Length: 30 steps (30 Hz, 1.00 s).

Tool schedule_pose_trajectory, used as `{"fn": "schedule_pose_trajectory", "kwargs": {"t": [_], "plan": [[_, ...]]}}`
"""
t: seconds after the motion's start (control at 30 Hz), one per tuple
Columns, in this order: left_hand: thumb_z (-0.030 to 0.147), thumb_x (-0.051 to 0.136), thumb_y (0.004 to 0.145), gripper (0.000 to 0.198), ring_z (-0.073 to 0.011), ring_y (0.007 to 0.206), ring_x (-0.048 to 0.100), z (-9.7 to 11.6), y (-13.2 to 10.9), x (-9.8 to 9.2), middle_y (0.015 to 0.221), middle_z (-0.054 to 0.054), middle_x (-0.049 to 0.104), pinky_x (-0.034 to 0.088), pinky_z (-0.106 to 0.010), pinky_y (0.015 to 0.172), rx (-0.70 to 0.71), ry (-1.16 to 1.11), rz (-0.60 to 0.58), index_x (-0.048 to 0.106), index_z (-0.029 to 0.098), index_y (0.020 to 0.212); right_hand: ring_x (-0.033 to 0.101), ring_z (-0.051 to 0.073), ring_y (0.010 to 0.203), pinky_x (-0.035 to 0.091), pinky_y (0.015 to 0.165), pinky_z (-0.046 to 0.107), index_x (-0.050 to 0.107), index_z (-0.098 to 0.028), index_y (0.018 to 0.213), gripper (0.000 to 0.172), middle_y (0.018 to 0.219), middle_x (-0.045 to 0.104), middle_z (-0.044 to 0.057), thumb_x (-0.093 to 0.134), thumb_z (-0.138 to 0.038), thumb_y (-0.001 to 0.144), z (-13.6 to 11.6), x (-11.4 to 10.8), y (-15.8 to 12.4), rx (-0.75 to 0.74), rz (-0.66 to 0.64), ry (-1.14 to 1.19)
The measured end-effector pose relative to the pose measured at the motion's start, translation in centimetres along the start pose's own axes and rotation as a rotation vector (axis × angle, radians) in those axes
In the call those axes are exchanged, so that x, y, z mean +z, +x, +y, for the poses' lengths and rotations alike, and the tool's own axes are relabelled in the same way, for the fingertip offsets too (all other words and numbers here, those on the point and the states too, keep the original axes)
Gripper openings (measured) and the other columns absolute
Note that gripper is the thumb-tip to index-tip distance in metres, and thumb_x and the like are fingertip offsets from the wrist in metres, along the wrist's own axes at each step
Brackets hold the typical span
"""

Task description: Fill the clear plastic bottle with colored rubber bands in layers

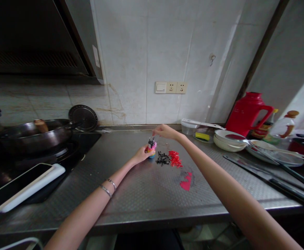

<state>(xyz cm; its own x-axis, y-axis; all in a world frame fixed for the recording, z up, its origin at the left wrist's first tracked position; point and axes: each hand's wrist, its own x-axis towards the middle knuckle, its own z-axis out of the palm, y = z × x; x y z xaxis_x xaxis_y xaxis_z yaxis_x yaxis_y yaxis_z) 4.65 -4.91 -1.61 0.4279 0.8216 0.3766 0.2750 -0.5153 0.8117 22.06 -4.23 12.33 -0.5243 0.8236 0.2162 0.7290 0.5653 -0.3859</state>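
Observation:
My left hand [141, 155] is closed around a small pink, blue and red toy-like object [152, 147] standing on the steel counter [131, 194]. Just above its dark top, my right hand [165, 132] pinches something too small to make out. To the right of the object lie a little heap of black pieces [163, 159] and a heap of red pieces [175, 158]. A flat red heart-like piece [186, 182] lies nearer to me on the counter.
A dark wok [32, 137] sits on the stove at left, with a phone or tablet [19, 187] near the front. At right are white bowls [228, 139], a red jug [248, 113], a strainer [279, 154], bottles and long dark utensils [271, 178].

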Motion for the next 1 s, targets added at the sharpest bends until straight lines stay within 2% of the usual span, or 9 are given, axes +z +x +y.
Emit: {"fn": "schedule_pose_trajectory", "kwargs": {"t": [0.1, 0.23, 0.37, 0.47, 0.6, 0.73, 0.83, 1.0], "plan": [[0.036, 0.058, 0.072, 0.037, -0.0138, 0.075, 0.055, -0.3, 0.1, 0.1, 0.086, -0.005, 0.062, 0.045, -0.026, 0.072, -0.011, -0.017, 0.002, 0.056, 0.012, 0.1, 0.059, 0.017, 0.084, 0.042, 0.074, 0.021, 0.068, -0.01, 0.093, 0.03, 0.092, 0.068, 0.006, 0.047, -0.021, 0.076, 1.4, 0.5, -0.7, 0.006, 0.023, -0.106], [0.035, 0.06, 0.071, 0.036, -0.0141, 0.076, 0.056, -0.5, 0.2, 0.2, 0.086, -0.005, 0.062, 0.045, -0.028, 0.074, -0.016, -0.053, -0.002, 0.055, 0.011, 0.097, 0.061, 0.018, 0.085, 0.044, 0.074, 0.021, 0.067, -0.011, 0.099, 0.034, 0.097, 0.067, 0.009, 0.049, -0.011, 0.07, 3.7, 2.6, -2.0, 0.11, -0.167, -0.25], [0.036, 0.059, 0.072, 0.034, -0.0149, 0.076, 0.056, -0.3, 0.2, 0.2, 0.086, -0.005, 0.062, 0.045, -0.029, 0.074, -0.018, -0.035, 0.002, 0.056, 0.011, 0.095, 0.062, 0.017, 0.085, 0.045, 0.071, 0.02, 0.065, -0.014, 0.103, 0.037, 0.1, 0.066, 0.008, 0.053, -0.014, 0.068, 5.5, 4.9, -2.9, 0.145, -0.292, -0.22], [0.037, 0.058, 0.072, 0.035, -0.0149, 0.075, 0.056, -0.3, 0.1, 0.2, 0.086, -0.006, 0.062, 0.045, -0.028, 0.073, -0.014, -0.011, 0.008, 0.055, 0.011, 0.095, 0.063, 0.017, 0.078, 0.045, 0.063, 0.02, 0.064, -0.016, 0.103, 0.038, 0.096, 0.067, 0.006, 0.057, -0.02, 0.066, 6.3, 6.0, -3.2, 0.166, -0.353, -0.152], [0.037, 0.057, 0.073, 0.035, -0.0142, 0.073, 0.055, -0.2, 0.1, 0.2, 0.086, -0.006, 0.062, 0.044, -0.028, 0.072, -0.018, -0.002, 0.002, 0.055, 0.01, 0.095, 0.061, 0.013, 0.061, 0.043, 0.05, 0.019, 0.056, -0.018, 0.111, 0.048, 0.095, 0.066, 0.006, 0.06, -0.029, 0.064, 6.2, 6.4, -3.6, 0.234, -0.463, -0.015], [0.037, 0.058, 0.073, 0.034, -0.0141, 0.072, 0.055, -0.1, 0.1, 0.2, 0.083, -0.005, 0.062, 0.045, -0.027, 0.071, -0.032, 0.013, 0.006, 0.055, 0.01, 0.093, 0.059, 0.013, 0.062, 0.04, 0.049, 0.019, 0.052, -0.018, 0.113, 0.059, 0.087, 0.066, 0.005, 0.066, -0.032, 0.058, 5.3, 6.5, -4.1, 0.192, -0.503, -0.061], [0.037, 0.058, 0.072, 0.037, -0.0147, 0.075, 0.056, 0.0, 0.1, 0.2, 0.085, -0.005, 0.062, 0.045, -0.028, 0.073, -0.033, -0.003, 0.002, 0.055, 0.01, 0.097, 0.059, 0.015, 0.068, 0.038, 0.051, 0.02, 0.057, -0.017, 0.106, 0.052, 0.085, 0.066, 0.005, 0.067, -0.029, 0.056, 4.6, 6.6, -4.4, 0.125, -0.476, -0.164], [0.037, 0.057, 0.074, 0.038, -0.0154, 0.078, 0.057, -0.1, 0.0, 0.2, 0.09, -0.007, 0.062, 0.045, -0.028, 0.075, -0.019, -0.004, -0.013, 0.055, 0.01, 0.101, 0.058, 0.015, 0.067, 0.036, 0.049, 0.019, 0.063, -0.016, 0.09, 0.028, 0.081, 0.066, 0.005, 0.059, -0.021, 0.062, 4.4, 6.8, -4.5, 0.117, -0.461, -0.212]]}}
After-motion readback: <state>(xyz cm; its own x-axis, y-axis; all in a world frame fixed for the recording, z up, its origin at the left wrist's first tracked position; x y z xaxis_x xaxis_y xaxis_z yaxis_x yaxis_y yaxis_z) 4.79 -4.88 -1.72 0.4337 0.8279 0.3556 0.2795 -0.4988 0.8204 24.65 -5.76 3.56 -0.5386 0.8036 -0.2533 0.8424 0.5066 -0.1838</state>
